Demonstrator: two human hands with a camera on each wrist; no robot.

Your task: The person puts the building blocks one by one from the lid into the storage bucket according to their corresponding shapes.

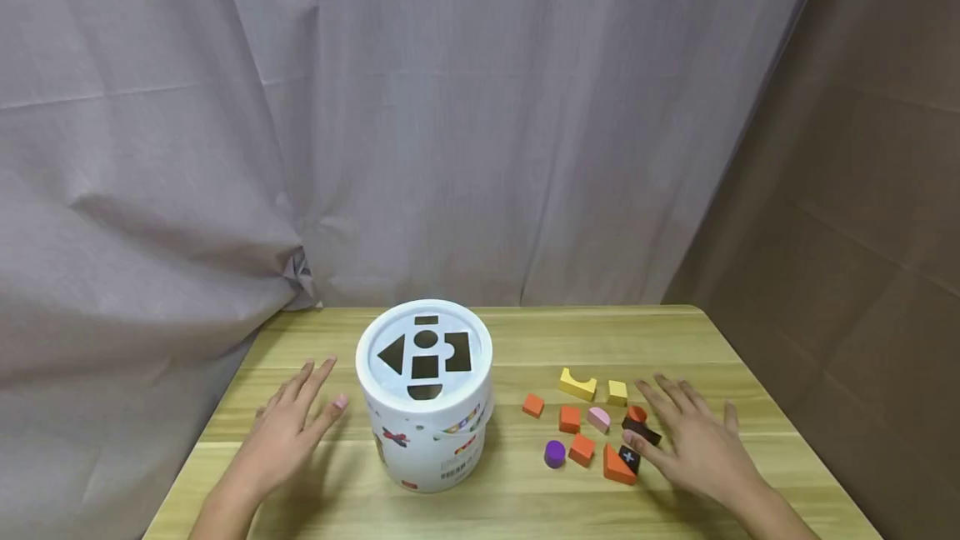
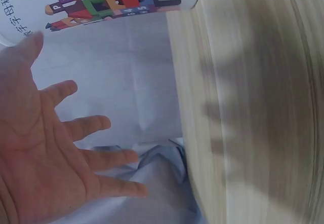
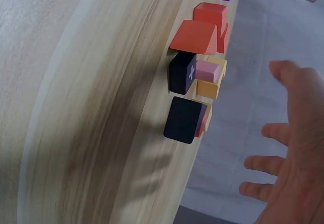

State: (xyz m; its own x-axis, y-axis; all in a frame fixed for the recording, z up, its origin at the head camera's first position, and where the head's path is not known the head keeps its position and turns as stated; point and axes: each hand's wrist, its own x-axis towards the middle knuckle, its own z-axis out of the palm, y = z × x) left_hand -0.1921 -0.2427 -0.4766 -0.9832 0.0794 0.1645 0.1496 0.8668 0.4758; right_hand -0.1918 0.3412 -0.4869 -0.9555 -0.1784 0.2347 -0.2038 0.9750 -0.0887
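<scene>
A white bucket point(image 1: 429, 432) stands upright on the table, its pale lid point(image 1: 453, 390) cut with several shaped holes. My left hand point(image 1: 288, 427), fingers spread, hovers left of the bucket and holds nothing. Spread too, my right hand point(image 1: 697, 444) is over the right edge of a group of wooden blocks, empty. Nearest to it are a black block with a white plus sign point(image 1: 629, 459), another black block point(image 1: 643, 430) and an orange-red triangle block point(image 1: 617, 467). A purple cylinder point(image 1: 554, 454) sits at the group's near left. The left wrist view shows printed colourful blocks on the bucket point(image 2: 121, 1).
Farther back in the group lie a yellow arch block point(image 1: 576, 385), a yellow cube point(image 1: 617, 393) and a pink half-round block point(image 1: 598, 418). Several orange-red blocks point(image 1: 569, 418) lie among them. A grey curtain point(image 1: 480, 148) hangs behind the wooden table point(image 1: 315, 332).
</scene>
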